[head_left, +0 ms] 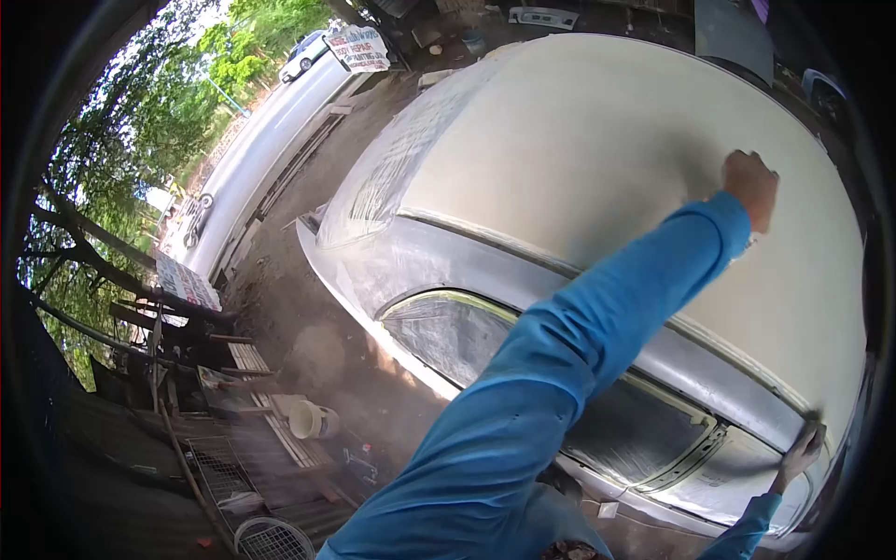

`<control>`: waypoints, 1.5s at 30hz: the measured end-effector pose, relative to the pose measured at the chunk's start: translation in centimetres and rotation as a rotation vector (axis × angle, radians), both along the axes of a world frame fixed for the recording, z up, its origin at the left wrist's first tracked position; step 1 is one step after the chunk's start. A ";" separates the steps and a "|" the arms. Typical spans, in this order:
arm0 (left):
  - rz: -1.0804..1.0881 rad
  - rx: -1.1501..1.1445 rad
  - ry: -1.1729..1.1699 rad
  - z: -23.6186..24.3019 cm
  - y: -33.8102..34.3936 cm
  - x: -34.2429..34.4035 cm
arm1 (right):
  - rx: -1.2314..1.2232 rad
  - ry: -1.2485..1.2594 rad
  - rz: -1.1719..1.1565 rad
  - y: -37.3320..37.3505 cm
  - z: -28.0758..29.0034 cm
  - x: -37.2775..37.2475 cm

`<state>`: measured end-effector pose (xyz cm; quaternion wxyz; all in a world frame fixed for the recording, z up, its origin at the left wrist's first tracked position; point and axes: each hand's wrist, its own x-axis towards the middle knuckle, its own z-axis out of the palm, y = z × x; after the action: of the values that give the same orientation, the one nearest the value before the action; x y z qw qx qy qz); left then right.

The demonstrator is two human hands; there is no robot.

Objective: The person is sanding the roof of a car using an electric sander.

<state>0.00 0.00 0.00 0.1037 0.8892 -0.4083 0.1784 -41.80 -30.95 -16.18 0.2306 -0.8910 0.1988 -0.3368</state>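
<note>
The cream-coated car roof point(560, 121) spreads across the upper right of the head view. My left arm, in a blue sleeve, stretches over it, and my left hand point(751, 187) is closed in a fist low over the roof's far side. Whatever the fist may hold is hidden beneath it. At the lower right, my right hand point(803, 454) rests on the car's near side edge, fingers laid out along the metal. Between the arms, a side window point(644, 425) is covered with clear plastic film and edged with tape. Plastic film point(392, 173) also covers the windscreen end.
A pale bucket point(313, 420) stands beside wooden planks at the lower left, near a wire rack point(224, 467) and a round wire grille point(273, 539). Dust hangs above the dirt ground. Past a sign point(359, 49) runs a road point(280, 121) with a white car point(306, 56).
</note>
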 end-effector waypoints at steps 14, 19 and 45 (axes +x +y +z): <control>0.206 -0.019 0.063 2.4 9.9 9.5 | -0.070 -0.040 -0.004 0.8 0.4 -1.1; 0.454 0.025 0.113 3.3 20.5 14.8 | -0.020 -0.072 -0.003 1.8 0.0 -0.3; 0.193 -0.005 0.087 0.4 -1.9 14.8 | -0.710 -0.001 -0.203 1.9 0.0 -0.1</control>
<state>14.83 -1.86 0.41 0.1057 0.9310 -0.3155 0.1499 -41.85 -29.05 -16.16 -0.1276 -0.8912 0.1569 -0.4062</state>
